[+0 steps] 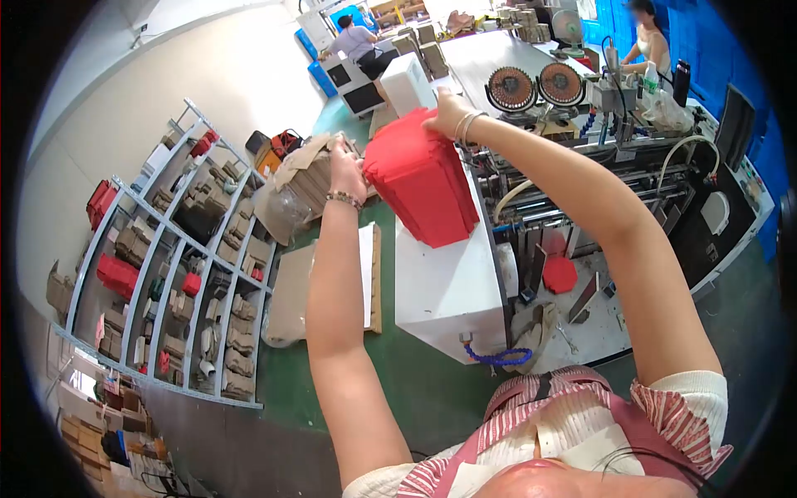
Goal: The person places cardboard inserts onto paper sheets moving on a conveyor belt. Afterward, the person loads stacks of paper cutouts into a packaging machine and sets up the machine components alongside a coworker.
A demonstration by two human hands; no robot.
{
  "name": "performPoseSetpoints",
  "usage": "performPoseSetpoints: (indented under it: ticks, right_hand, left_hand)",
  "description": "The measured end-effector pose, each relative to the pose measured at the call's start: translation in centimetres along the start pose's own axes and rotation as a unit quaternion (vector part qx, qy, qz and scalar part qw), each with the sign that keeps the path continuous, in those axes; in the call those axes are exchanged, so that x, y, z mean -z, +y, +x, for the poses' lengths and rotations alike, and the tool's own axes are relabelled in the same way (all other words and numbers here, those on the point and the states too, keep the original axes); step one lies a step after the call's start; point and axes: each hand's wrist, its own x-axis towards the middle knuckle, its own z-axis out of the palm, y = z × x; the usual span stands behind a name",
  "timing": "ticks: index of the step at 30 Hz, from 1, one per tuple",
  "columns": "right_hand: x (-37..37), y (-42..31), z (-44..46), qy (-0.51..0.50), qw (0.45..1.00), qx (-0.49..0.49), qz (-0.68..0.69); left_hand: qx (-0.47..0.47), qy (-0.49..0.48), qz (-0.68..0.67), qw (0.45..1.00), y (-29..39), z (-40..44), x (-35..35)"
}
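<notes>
A thick stack of red die-cut sheets (423,183) rests on the white cabinet top (444,286), its edges slightly stepped. My right hand (448,114) grips the stack at its upper right corner, fingers bent over the edge. At the left side, my left hand (347,173) presses against the stack's edge with its thumb side; some of its fingers are hard to make out against the pile of brown cardboard pieces (307,178) behind. To the right, a single red piece (559,275) of similar outline lies inside the machine (598,319).
A metal shelf rack (178,224) with brown and red stacks stands left. Flat cardboard sheets (290,286) lie low beside the cabinet. Two small fans (511,89) sit above the machine; a blue hose (502,357) curls at the cabinet's front. Two people (359,46) are farther back.
</notes>
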Motion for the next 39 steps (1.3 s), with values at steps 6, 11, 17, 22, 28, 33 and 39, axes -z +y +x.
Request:
performPoseSetpoints:
  ticks: [6,11,17,22,28,33,39]
  right_hand:
    - [0.6,1.3,0.2,-0.214,0.975,-0.055,-0.002]
    - [-1.7,0.7,-0.5,-0.256,0.892,-0.261,0.267]
    - [-1.5,-1.2,0.7,-0.158,0.930,-0.169,0.286]
    - [2.6,-6.3,-4.1,-0.121,0.918,-0.015,0.378]
    - [5.3,-9.4,-11.7,-0.192,0.931,0.265,0.159]
    - [1.2,-7.3,-15.9,-0.376,0.887,0.267,0.001]
    - [-1.2,-1.7,-17.3,-0.314,0.871,0.369,0.078]
  left_hand:
    - [0.115,-0.111,0.023,0.987,-0.9,-1.5,-1.3]
    - [0.141,-0.122,-0.006,0.982,-0.7,-3.6,-1.8]
    - [0.079,-0.172,-0.108,0.976,-2.1,-4.0,-0.4]
    - [-0.122,-0.186,-0.215,0.951,-5.2,-10.9,-0.2]
    - [-0.233,-0.169,-0.174,0.942,-12.3,-20.3,4.1]
    - [-0.255,-0.108,0.134,0.951,-16.4,-23.4,4.7]
    - [-0.197,-0.095,0.122,0.968,-20.1,-22.0,3.8]
